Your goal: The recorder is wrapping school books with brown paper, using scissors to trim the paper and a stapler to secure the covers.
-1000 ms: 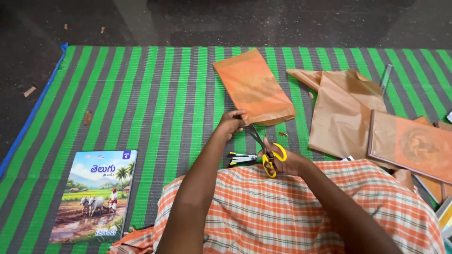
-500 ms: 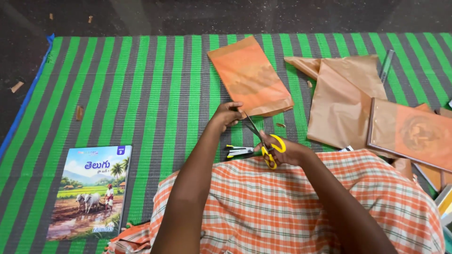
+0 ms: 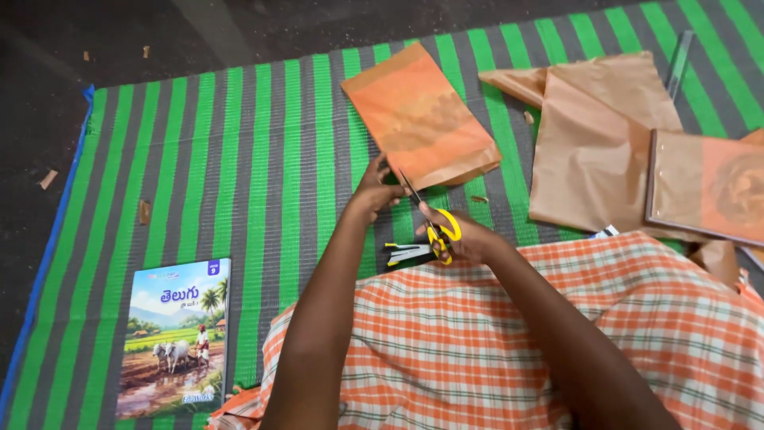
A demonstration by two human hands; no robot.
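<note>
**Currently: scissors at the near edge of a paper-wrapped book**

Obs. 1 — Right hand (image 3: 465,237) has its fingers through the yellow loops of a pair of scissors (image 3: 430,223). Blades point up and away from the person, toward the near left corner of the wrapped book (image 3: 419,119). Whether the blades are parted or closed cannot be told at this size.

Obs. 2 — Left hand (image 3: 374,191) rests at that same corner, fingertips curled and pinching the brown paper edge beside the blade tips.

Obs. 3 — Wrapped book lies flat on the green-and-grey striped mat (image 3: 239,159), tilted, long side running up-left. Cover is orange-brown paper.

Obs. 4 — Just beneath the right hand, a second yellow-and-black tool (image 3: 406,253) lies on the mat at the edge of the orange checked cloth (image 3: 493,342) over the person's lap.

Obs. 5 — Loose brown paper sheets (image 3: 597,143) lie to the right, well apart from the hands; another covered book (image 3: 704,187) overlaps them. An uncovered textbook with a farm-scene cover (image 3: 175,338) sits at lower left.
</note>
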